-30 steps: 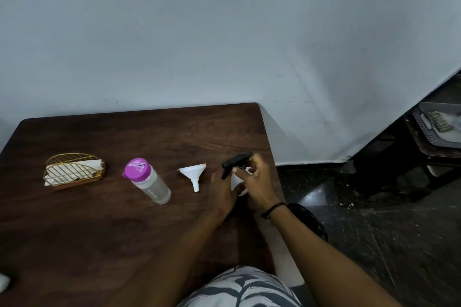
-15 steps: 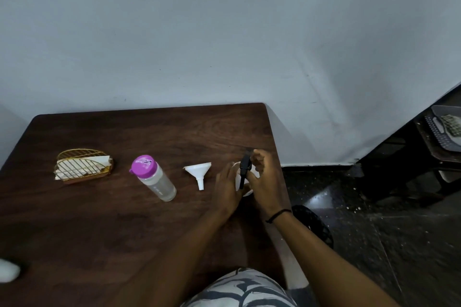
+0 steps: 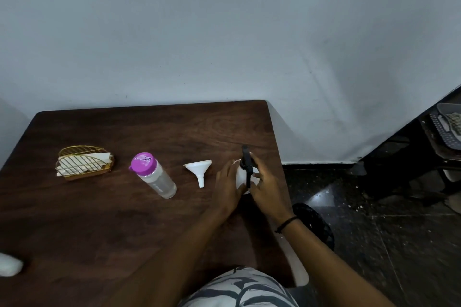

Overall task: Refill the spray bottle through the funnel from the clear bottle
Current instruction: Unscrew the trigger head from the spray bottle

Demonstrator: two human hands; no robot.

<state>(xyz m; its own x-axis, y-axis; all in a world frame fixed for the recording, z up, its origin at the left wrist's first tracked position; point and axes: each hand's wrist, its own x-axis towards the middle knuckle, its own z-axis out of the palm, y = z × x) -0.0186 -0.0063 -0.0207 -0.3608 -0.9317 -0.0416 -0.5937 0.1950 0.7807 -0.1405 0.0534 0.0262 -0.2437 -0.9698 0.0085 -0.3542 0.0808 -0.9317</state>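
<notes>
Spray bottle [image 3: 241,177] near the table's [image 3: 99,219] right edge, left hand [image 3: 228,187] curled around its body, right hand [image 3: 267,185] gripping its black top, funnel [image 3: 199,169] just beside

White spray bottle [image 3: 241,175] upright, white funnel [image 3: 199,170] tipped over, pink-capped clear bottle [image 3: 155,175] standing

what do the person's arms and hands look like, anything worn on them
Both forearms are bare, with no sleeves in view. The right wrist carries a thin black band. The left hand and right hand are bare: no gloves, and no rings can be made out.
</notes>
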